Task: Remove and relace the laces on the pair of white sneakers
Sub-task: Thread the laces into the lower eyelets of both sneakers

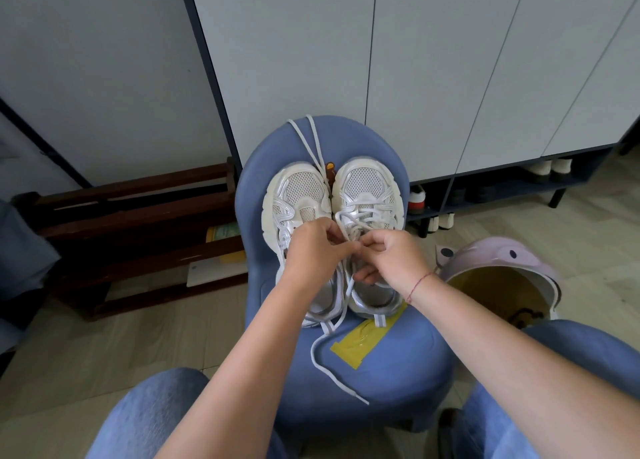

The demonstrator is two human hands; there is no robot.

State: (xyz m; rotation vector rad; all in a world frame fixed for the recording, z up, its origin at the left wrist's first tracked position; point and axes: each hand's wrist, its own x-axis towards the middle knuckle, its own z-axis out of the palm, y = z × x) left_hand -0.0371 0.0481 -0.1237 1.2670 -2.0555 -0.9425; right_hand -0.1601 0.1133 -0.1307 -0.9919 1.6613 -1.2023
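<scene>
Two white sneakers (pixel 298 195) lie on our blue stool (pixel 381 354), toes pointing far.
Our left hand (pixel 315 247) and right hand (pixel 394 258), fingers curled, both pinch the lace (pixel 342 226) of the right sneaker (pixel 367 185).

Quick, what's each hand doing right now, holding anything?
Left hand: fingers pinch the lace of the right sneaker.
Right hand: fingers pinch the same lace.

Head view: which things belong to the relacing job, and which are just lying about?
Job: left sneaker, right sneaker, lace pinched by left hand and right hand, loose lace.
Lying about: yellow tape, purple bin, wooden rack, shelf shoes.
</scene>
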